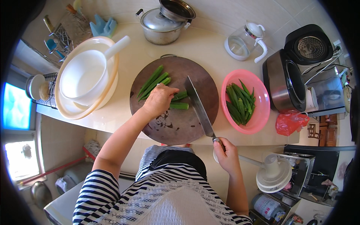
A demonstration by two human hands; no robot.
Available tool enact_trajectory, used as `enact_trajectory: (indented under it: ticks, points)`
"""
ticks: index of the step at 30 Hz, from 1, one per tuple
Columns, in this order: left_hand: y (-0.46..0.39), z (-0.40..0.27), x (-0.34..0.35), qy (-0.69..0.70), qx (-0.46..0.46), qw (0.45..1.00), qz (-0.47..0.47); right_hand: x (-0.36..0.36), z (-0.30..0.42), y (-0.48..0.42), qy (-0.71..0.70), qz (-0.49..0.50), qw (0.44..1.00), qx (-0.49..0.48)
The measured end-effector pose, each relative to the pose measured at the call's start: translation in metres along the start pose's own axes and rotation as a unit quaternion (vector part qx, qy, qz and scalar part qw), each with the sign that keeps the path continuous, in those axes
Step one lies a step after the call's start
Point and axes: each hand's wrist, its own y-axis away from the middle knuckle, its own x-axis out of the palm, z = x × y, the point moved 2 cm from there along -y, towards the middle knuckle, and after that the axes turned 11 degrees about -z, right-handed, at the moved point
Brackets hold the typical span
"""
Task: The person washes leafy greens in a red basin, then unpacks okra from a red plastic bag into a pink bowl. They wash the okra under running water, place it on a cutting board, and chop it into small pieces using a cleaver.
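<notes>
A round dark cutting board [194,67] lies before me on the counter. Several long green okra pods [152,77] rest on its upper left, fanned side by side. My left hand [159,99] bends over the okra, its fingertips partly hidden, holding a cut okra piece [181,95] that sticks out to the right. Another blunt-ended okra piece [179,105] lies just below. In my right hand [227,154] is the handle of a cleaver [200,108]. Its broad blade slants up and left over the board, its upper part close to the right ends of the cut okra.
Right of the board sits a pink plastic basin [265,112] with more okra. Beyond it stand an open rice cooker [281,81] and a red plastic bag [291,123]. A glass jug [239,45] and a lidded pot [161,25] line the back. White basins [84,74] are stacked at left.
</notes>
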Motion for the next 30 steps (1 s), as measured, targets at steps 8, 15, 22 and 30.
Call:
enact_trajectory:
  ticks: [8,15,22,30]
  points:
    - [-0.001,-0.001,-0.001,-0.026,0.025,0.999,0.011,0.0,0.0,0.001,-0.018,-0.006,1.0,-0.006]
    - [0.001,-0.012,-0.012,-0.026,0.019,0.999,0.007,0.0,0.004,0.001,-0.008,-0.008,1.0,-0.018]
    - [0.062,-0.015,-0.045,-0.096,0.033,0.99,0.095,0.0,0.006,0.002,-0.02,-0.009,1.0,-0.003]
    - [0.074,0.015,-0.075,-0.122,-0.105,0.968,0.192,0.001,-0.001,0.001,-0.018,-0.007,1.0,-0.002]
